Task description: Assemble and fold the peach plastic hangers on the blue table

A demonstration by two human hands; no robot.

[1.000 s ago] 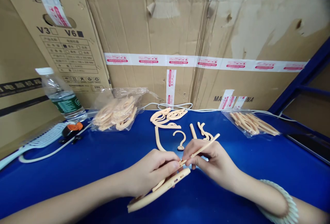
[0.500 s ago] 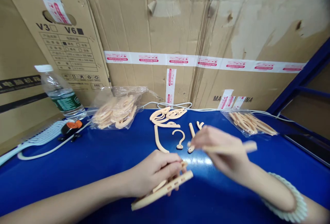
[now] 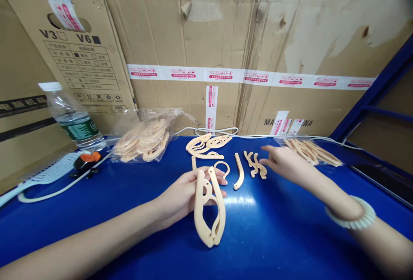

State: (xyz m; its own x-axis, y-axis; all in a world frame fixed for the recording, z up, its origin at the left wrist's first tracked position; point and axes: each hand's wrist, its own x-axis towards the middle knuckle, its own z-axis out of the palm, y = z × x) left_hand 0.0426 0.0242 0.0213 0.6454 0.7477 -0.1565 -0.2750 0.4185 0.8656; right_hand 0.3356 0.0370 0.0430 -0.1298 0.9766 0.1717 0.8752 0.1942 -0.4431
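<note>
Low in the middle, the left hand point(image 3: 183, 194) grips a folded hanger point(image 3: 199, 215). At middle right, the right hand point(image 3: 285, 161) is empty, beside wavy tan pieces point(image 3: 257, 164).

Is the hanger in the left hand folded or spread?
Folded: the hanger in the left hand has both long arms close together, lower ends side by side.

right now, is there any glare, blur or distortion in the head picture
Head view: pale glare on the blue table, right of the held beige piece; head view: shine on the left plastic bag; head view: small print on the left carton soft, top right corner darkened.
</note>
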